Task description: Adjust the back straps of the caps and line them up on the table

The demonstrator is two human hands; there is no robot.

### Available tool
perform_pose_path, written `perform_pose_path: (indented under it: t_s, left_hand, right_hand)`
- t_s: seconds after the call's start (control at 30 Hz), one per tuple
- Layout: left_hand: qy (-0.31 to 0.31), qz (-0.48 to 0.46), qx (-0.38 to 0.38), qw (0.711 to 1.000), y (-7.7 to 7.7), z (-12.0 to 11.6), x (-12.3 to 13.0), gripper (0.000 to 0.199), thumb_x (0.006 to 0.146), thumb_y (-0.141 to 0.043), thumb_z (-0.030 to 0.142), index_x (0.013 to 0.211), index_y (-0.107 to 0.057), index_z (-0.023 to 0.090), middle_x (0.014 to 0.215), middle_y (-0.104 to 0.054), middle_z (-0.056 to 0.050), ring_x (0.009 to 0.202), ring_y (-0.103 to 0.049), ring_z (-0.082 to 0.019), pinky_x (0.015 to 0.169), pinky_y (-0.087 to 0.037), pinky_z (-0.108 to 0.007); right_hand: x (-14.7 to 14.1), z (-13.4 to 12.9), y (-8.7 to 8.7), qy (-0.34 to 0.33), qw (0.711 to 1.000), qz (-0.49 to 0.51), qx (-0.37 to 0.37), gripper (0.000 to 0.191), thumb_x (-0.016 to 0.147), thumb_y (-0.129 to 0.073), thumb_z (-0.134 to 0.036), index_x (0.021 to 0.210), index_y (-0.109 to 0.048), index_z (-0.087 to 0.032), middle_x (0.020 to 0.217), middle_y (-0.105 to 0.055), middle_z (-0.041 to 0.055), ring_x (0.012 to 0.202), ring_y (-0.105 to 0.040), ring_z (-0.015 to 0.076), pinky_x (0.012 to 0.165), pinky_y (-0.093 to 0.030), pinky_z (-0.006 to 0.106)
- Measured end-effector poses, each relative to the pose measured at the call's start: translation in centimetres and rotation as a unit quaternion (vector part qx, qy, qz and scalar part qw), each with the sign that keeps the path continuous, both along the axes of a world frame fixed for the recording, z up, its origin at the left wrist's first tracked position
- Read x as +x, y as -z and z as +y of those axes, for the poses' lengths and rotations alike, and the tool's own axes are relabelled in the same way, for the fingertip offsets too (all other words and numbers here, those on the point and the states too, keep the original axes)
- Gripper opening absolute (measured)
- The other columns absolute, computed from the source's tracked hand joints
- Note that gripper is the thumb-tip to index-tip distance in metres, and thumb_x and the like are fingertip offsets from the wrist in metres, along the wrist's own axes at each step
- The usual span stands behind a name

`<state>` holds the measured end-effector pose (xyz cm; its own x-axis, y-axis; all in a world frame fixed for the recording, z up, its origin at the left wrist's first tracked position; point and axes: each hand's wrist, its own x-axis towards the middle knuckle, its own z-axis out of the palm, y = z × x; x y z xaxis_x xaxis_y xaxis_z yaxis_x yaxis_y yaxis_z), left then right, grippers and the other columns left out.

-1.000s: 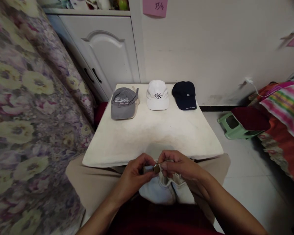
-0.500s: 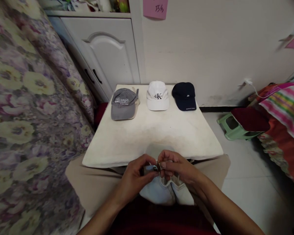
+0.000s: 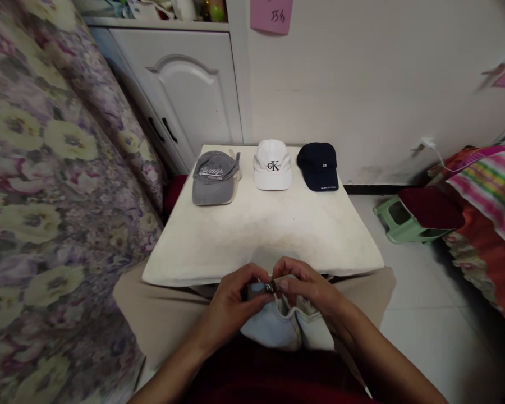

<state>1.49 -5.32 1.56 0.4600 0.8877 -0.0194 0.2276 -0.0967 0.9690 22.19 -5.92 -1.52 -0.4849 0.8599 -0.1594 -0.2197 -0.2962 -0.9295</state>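
Note:
A light-coloured cap (image 3: 273,328) lies in my lap at the table's near edge, its back strap raised between my hands. My left hand (image 3: 238,294) pinches the small metal buckle (image 3: 270,287) on that strap. From the other side, my right hand (image 3: 305,285) grips the strap close to the buckle. Along the far side of the cream-covered table (image 3: 252,224) sit three caps: a grey one (image 3: 214,178) at the left, a white one (image 3: 272,165) in the middle and a navy one (image 3: 318,166) at the right.
A floral curtain (image 3: 67,224) hangs at the left, beside a white cabinet (image 3: 189,90). On the right, a green stool with a red top (image 3: 431,207) stands on the floor near a bed with striped cloth (image 3: 492,179). The wall rises behind the table.
The fingers of my right hand have shifted slightly on the strap, and the buckle has turned a little. Both hands stay in nearly the same place; the view has moved slightly.

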Motion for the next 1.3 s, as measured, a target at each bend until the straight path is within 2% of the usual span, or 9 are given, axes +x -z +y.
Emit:
perform_pose_path:
  t_s: [0.13,0.27,0.57,1.03,1.3]
  left_hand:
    - [0.004,-0.001,-0.005,1.000,0.00,-0.02,0.08,0.012,0.081,-0.073,0.022,0.089,-0.065,0.020,0.087,-0.067,-0.001,0.084,-0.061,-0.018,0.079,-0.045,-0.029]
    - [0.010,-0.009,-0.010,1.000,0.25,0.00,0.08,0.012,0.082,-0.073,0.023,0.090,-0.064,0.019,0.088,-0.067,-0.001,0.085,-0.060,-0.018,0.081,-0.045,-0.029]
    - [0.014,-0.050,-0.037,0.998,0.35,-0.02,-0.16,0.011,0.082,-0.073,0.021,0.088,-0.065,0.020,0.089,-0.067,-0.001,0.086,-0.060,-0.018,0.081,-0.045,-0.028]
    - [0.026,-0.057,-0.057,0.996,0.26,-0.11,-0.22,0.007,0.084,-0.070,0.023,0.083,-0.065,0.018,0.084,-0.068,-0.002,0.082,-0.059,-0.017,0.077,-0.044,-0.028]
    - [0.032,-0.058,-0.091,0.994,0.02,-0.08,-0.52,0.013,0.085,-0.070,0.026,0.081,-0.063,0.017,0.079,-0.063,-0.001,0.075,-0.054,-0.014,0.069,-0.040,-0.026]
  right_hand:
    - [-0.16,0.03,0.02,0.003,1.000,-0.003,-0.015,0.018,0.082,-0.068,-0.033,0.081,-0.059,-0.017,0.063,-0.057,-0.0047,0.048,-0.047,0.0071,0.046,-0.035,0.018]
    - [-0.42,0.01,0.13,0.000,1.000,0.011,-0.022,0.019,0.081,-0.069,-0.033,0.081,-0.059,-0.018,0.058,-0.055,-0.0060,0.045,-0.044,0.0065,0.045,-0.033,0.018]
    - [0.01,-0.18,0.65,-0.011,0.999,0.023,-0.042,0.022,0.082,-0.071,-0.035,0.084,-0.061,-0.016,0.064,-0.061,-0.0029,0.047,-0.048,0.0068,0.045,-0.036,0.018]
    - [-0.60,-0.23,0.86,-0.010,0.999,0.031,-0.032,0.022,0.084,-0.070,-0.036,0.081,-0.059,-0.017,0.057,-0.056,-0.0056,0.042,-0.042,0.0060,0.043,-0.036,0.018]
    - [0.03,-0.31,0.11,-0.022,1.000,-0.009,-0.012,0.022,0.086,-0.069,-0.036,0.086,-0.062,-0.015,0.065,-0.063,-0.0016,0.046,-0.047,0.0062,0.044,-0.036,0.017]
